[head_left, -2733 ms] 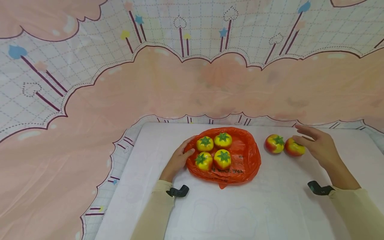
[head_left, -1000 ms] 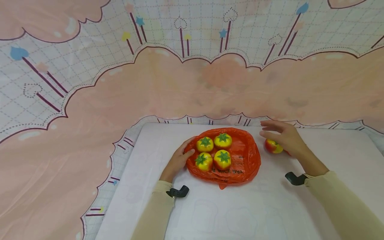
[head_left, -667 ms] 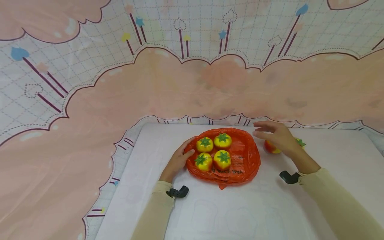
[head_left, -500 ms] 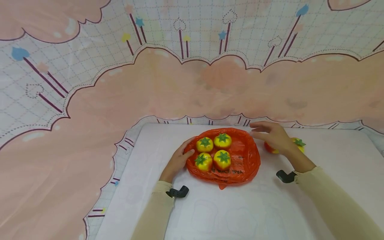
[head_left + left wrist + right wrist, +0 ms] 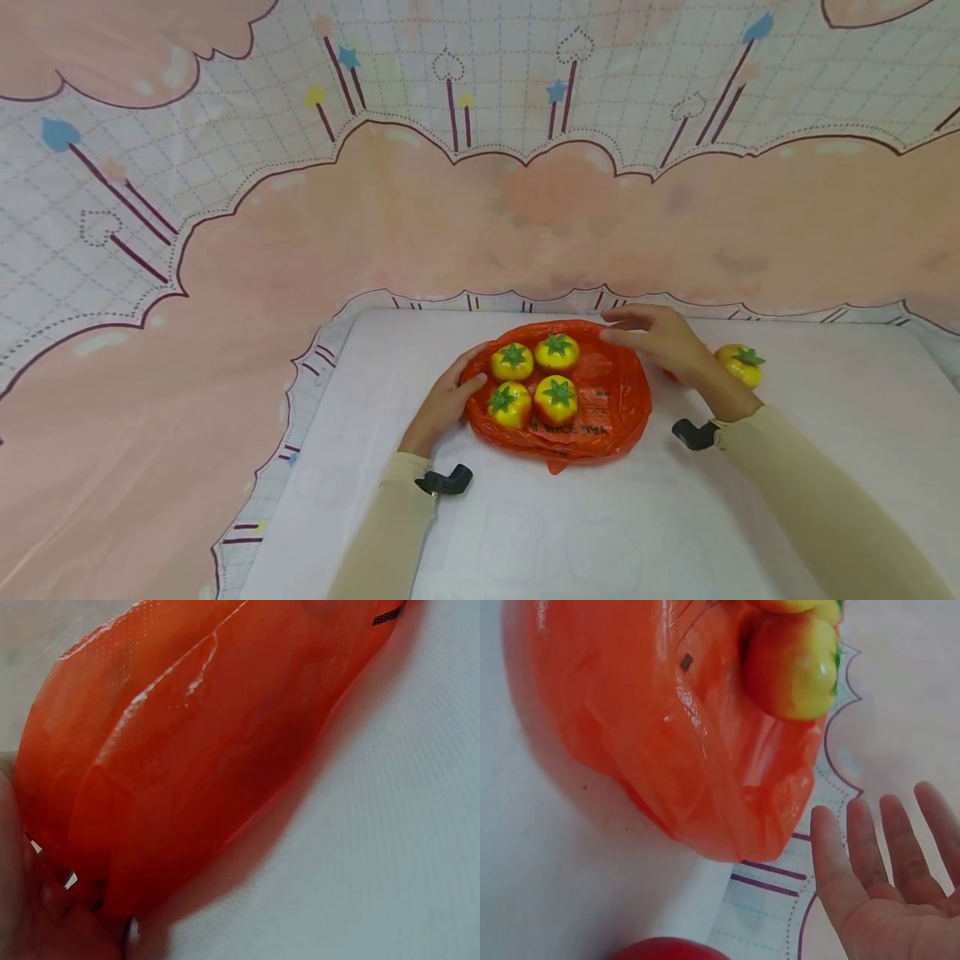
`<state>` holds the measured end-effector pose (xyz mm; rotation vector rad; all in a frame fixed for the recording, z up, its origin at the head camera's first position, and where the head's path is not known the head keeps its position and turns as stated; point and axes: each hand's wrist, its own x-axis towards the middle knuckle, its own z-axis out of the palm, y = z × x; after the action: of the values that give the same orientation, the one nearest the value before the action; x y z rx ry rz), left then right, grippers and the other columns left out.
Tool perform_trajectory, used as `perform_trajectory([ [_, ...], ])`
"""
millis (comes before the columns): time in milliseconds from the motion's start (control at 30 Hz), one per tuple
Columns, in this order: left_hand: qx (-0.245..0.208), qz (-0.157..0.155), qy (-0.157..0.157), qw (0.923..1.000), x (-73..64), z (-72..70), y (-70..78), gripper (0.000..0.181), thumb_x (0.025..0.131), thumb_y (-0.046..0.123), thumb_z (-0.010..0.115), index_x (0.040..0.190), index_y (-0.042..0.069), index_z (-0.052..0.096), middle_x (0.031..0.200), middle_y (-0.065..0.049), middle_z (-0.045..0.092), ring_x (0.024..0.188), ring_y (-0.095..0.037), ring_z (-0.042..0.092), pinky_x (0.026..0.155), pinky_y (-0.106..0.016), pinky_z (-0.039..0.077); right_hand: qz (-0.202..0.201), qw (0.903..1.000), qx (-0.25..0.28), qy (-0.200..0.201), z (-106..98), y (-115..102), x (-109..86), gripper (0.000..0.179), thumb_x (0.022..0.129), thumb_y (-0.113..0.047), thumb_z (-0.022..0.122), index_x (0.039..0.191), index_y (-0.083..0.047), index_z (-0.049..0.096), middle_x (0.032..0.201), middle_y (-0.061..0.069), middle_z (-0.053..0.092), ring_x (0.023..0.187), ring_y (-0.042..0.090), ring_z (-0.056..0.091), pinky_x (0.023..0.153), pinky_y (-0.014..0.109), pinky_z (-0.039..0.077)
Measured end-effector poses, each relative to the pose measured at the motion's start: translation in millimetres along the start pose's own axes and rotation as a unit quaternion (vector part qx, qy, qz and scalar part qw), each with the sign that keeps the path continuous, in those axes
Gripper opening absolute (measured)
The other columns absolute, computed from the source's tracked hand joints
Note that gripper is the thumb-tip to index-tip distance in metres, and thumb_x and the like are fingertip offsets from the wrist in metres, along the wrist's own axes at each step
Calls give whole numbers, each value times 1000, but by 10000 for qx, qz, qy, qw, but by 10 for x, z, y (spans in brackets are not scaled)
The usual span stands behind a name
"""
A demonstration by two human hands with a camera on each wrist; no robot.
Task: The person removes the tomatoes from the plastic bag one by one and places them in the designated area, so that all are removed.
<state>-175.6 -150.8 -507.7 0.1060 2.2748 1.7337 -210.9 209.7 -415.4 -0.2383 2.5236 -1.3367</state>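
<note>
A red plastic bag (image 5: 626,392) lies on the table with its mouth spread wide. Inside, toward its left side, sit several red-and-yellow toy tomatoes (image 5: 555,402) with green star-shaped tops. My left hand (image 5: 442,404) holds the bag's left rim, thumb over the edge and fingers outside. At the bag's upper right rim my right hand (image 5: 667,337) hovers with fingers extended; the right wrist view shows nothing in its fingers. Right of the bag are two more toy tomatoes: one (image 5: 741,367) beside my wrist, the other (image 5: 670,377) mostly hidden behind my right hand.
The white table (image 5: 525,533) extends toward me and to the right. Behind its far edge hangs a patterned peach-and-white cloth (image 5: 480,225). Black wrist devices (image 5: 446,479) are worn at both sleeves.
My right hand has moved left from above the rightmost tomato, past the other one, to the bag's right rim. My left hand and the bag have stayed put.
</note>
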Motion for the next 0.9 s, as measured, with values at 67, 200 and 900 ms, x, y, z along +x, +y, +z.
perform_trajectory([
  [67, 11, -12, -5, 10000, -2, -4, -7, 49, 103, 32, 58, 146, 52, 46, 162, 12, 38, 155, -26, 30, 123, -59, 29, -11, 10000, 17, -46, 16, -6, 5, 64, 92, -47, 73, 143, -12, 58, 146, 13, 58, 137, 37, 52, 110, 60, 46],
  [200, 3, -2, -39, 10000, 0, -14, -22, 49, 103, 31, 58, 146, 52, 46, 162, 11, 39, 154, -26, 30, 123, -58, 30, -12, 9999, 60, -134, 50, -23, 17, 65, 92, -48, 73, 143, -12, 58, 146, 13, 59, 136, 37, 53, 110, 58, 48],
  [900, 135, 213, -128, 9996, -46, -56, -29, 48, 104, 32, 58, 147, 50, 47, 162, 11, 39, 154, -25, 31, 124, -55, 30, -70, 9995, -289, -77, 343, -150, 177, 61, 90, -51, 74, 138, -15, 63, 140, 11, 64, 129, 35, 59, 107, 55, 51],
])
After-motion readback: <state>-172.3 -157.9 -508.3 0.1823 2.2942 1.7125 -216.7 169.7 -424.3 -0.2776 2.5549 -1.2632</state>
